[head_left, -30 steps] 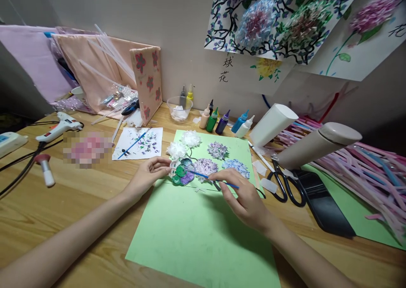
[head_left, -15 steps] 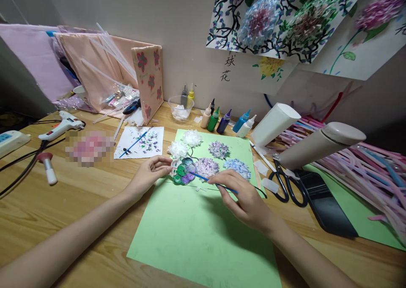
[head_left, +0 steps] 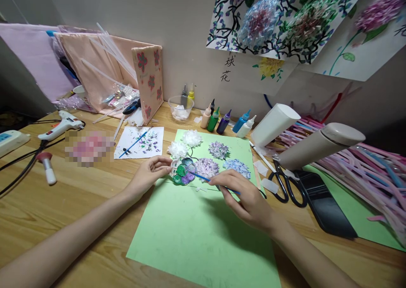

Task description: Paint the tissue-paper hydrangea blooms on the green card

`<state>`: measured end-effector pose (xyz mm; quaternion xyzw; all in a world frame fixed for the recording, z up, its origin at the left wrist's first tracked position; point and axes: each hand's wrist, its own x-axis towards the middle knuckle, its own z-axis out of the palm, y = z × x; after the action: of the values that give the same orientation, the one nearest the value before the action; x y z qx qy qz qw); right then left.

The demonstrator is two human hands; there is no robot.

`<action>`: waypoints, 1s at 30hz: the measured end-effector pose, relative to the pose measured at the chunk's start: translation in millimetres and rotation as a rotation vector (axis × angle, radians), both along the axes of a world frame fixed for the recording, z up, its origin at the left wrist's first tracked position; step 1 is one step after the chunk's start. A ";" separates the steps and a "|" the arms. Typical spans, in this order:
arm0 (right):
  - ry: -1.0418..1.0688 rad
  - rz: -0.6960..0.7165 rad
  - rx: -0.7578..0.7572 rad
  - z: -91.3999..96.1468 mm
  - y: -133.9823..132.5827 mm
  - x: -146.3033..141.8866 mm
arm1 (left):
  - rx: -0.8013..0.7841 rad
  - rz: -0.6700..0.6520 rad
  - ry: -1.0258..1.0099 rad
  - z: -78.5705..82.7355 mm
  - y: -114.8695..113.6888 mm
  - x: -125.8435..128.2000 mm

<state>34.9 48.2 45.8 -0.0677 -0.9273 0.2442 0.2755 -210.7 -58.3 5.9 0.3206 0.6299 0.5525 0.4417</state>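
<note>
A green paper sheet (head_left: 196,233) lies on the wooden table and carries several paper flowers, white (head_left: 191,138), lilac (head_left: 218,149) and pale blue (head_left: 236,167). My left hand (head_left: 149,174) curls its fingers round the left edge of a small paint palette (head_left: 182,174) holding green and purple paint. My right hand (head_left: 245,199) pinches a thin blue paintbrush (head_left: 203,178), whose tip rests at the palette's purple paint.
Several small paint bottles (head_left: 222,121) stand behind the sheet. Black scissors (head_left: 285,186), two white tubes (head_left: 320,146) and a pile of pink strips (head_left: 374,169) lie right. A glue gun (head_left: 60,125), a test paper with a second brush (head_left: 139,142) and a glass bowl (head_left: 180,107) sit left.
Both hands stay almost still. The brush tip has shifted very slightly over the palette.
</note>
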 end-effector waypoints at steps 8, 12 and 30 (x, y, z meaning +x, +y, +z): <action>0.145 -0.125 0.002 6.6 8.0 9.9 | -0.001 -0.016 0.014 -2.7 -1.0 -2.5; 0.195 -0.426 0.073 11.4 25.3 17.9 | -0.001 -0.026 0.036 -4.4 -0.8 -3.7; -0.109 -0.402 0.058 -18.0 50.5 11.6 | -0.023 -0.019 0.023 -3.7 -0.4 -3.5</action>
<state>46.5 98.7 27.8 -0.2564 -0.9153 0.1535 0.2700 -214.2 -58.7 2.2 0.3276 0.6381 0.5376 0.4433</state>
